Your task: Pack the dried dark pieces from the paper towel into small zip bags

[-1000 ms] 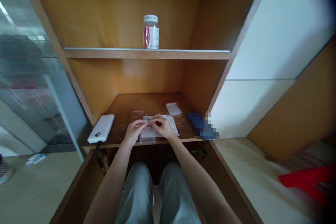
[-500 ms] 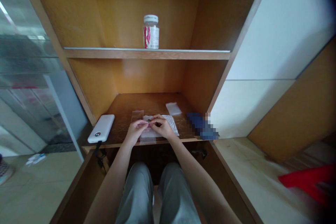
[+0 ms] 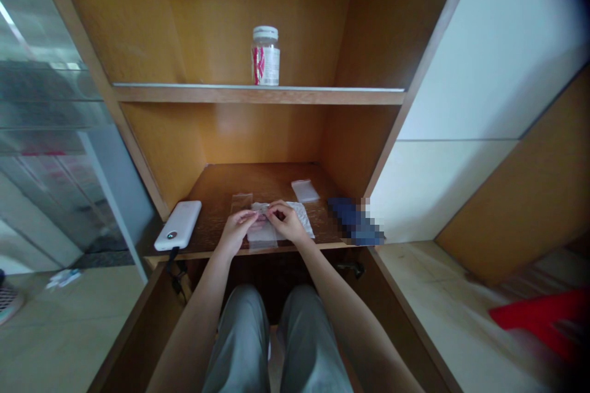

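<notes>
Over the dark wooden shelf, my left hand and my right hand are both closed in a pinch, a short gap between their fingertips. A small clear plastic bag spans that gap, its upper edge between the fingers and its lower part hanging toward the shelf's front edge. Beneath my right hand lies a crinkled white sheet or pouch, partly covered. Another clear plastic bag lies flat just beyond my left hand. Whether anything is inside the held bag is too small to tell.
A white power bank with a black cable lies left. A small pack of clear bags lies behind my right hand. A dark blue, partly pixelated item sits right. A jar stands on the upper shelf. Below is an open drawer.
My fingertips have drawn slightly apart, my left hand shifting a little left. More of the clear bag shows between them, and its lower part has moved slightly right.
</notes>
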`<control>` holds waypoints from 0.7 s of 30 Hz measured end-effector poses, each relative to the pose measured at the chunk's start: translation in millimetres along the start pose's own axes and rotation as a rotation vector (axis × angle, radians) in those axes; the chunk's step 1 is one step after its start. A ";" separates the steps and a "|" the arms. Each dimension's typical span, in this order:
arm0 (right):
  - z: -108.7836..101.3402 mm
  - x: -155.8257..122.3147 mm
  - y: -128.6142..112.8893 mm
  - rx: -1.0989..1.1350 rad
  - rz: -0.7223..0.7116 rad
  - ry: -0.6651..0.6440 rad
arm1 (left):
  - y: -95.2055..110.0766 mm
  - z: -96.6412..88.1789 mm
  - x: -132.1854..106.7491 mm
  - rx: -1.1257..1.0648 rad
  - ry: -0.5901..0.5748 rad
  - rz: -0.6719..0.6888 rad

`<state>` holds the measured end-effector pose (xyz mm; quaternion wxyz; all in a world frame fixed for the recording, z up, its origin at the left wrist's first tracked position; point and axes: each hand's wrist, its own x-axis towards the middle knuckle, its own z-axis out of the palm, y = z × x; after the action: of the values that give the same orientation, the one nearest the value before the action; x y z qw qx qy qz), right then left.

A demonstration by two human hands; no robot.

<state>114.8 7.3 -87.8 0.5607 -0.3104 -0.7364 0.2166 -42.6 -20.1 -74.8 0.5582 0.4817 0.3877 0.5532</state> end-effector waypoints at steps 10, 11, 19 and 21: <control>-0.9 0.2 0.7 0.025 0.006 0.033 | 0.2 -2.6 -0.7 0.010 -0.048 -0.022; -0.7 0.1 1.3 0.023 0.012 0.035 | 0.9 -2.2 -1.1 0.014 -0.045 -0.029; -1.8 0.6 1.9 0.015 0.036 0.064 | 4.9 1.2 -1.0 -0.026 -0.026 -0.048; -2.5 1.2 0.1 0.013 0.042 0.071 | 5.7 1.1 -1.3 -0.033 -0.018 -0.055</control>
<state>117.0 8.2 -86.3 0.5837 -0.3297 -0.7080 0.2221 -43.0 -21.9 -69.1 0.5846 0.4664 0.3866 0.5397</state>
